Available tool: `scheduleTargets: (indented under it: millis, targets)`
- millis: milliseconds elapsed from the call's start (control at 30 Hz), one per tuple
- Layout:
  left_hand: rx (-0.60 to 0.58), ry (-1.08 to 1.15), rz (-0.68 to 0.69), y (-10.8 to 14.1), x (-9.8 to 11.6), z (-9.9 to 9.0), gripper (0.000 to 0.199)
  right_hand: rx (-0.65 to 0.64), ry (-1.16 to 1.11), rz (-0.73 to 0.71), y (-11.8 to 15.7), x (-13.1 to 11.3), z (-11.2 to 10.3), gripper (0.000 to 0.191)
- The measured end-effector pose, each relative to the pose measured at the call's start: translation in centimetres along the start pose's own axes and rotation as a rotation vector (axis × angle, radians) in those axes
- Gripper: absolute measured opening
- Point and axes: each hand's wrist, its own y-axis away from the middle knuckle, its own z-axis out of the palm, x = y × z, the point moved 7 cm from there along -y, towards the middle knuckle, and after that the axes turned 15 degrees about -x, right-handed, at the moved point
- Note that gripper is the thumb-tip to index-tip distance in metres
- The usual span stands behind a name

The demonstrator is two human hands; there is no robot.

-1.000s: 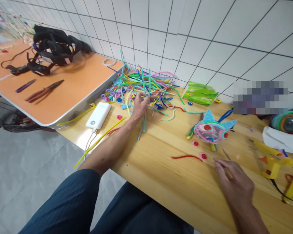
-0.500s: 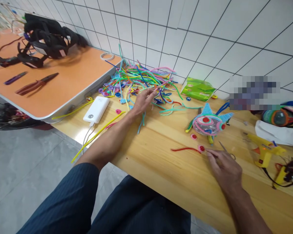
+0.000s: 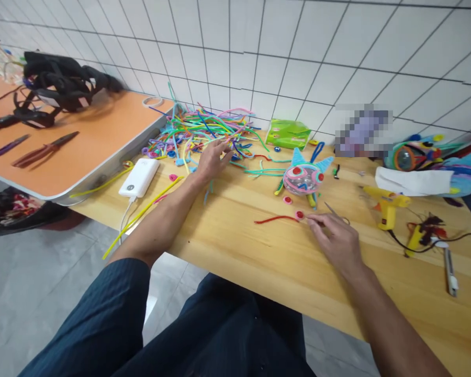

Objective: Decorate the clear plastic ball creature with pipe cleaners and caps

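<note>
At the front edge of a tangled pile of coloured pipe cleaners [image 3: 215, 125], my left hand [image 3: 215, 158] is open, its fingers loosely bent and slightly apart. My right hand [image 3: 335, 238] pinches thumb and forefinger at the edge of a small pink coil with a red centre [image 3: 299, 214]. Beside that coil a red pipe cleaner [image 3: 275, 218] stretches left on the wood. A similar coil [image 3: 288, 200] lies just behind. Further back stands a clear-bodied fish figure [image 3: 303, 179] with blue pipe-cleaner fins and red-centred eyes. Scissors [image 3: 335, 211] lie partly hidden behind my right hand.
A white power bank [image 3: 139, 178] with a cable and a long yellow pipe cleaner [image 3: 143, 215] lie at left. Right are a yellow glue gun [image 3: 388, 205], a cutter knife [image 3: 450, 272] and finished figures [image 3: 410, 156]. A green packet [image 3: 288, 134] rests by the wall.
The view has turned right, so things sit further left in it. My left hand's fingers have loosened at the pile's edge. My right hand stays beside the pink coil.
</note>
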Motion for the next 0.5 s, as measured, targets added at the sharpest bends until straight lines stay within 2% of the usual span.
scheduleTargets:
  millis: [133, 233, 367, 500]
  targets:
    - [-0.206, -0.034, 0.157, 0.4, 4.1, 2.9, 0.019, 0.008, -0.003, -0.019, 0.0, 0.1, 0.4, 0.015]
    - [-0.341, -0.091, 0.176, 1.2, 5.9, 5.6, 0.025, -0.01, -0.006, -0.049, -0.2, -0.2, 1.0, 0.014]
    - [-0.439, -0.095, 0.133, 1.6, 6.5, 7.8, 0.023, -0.049, 0.015, -0.085, -0.2, -0.6, 1.9, 0.014]
    - [-0.404, -0.039, 0.088, 1.1, 5.9, 7.4, 0.022, -0.088, 0.016, -0.077, -0.2, -0.6, 2.6, 0.015]
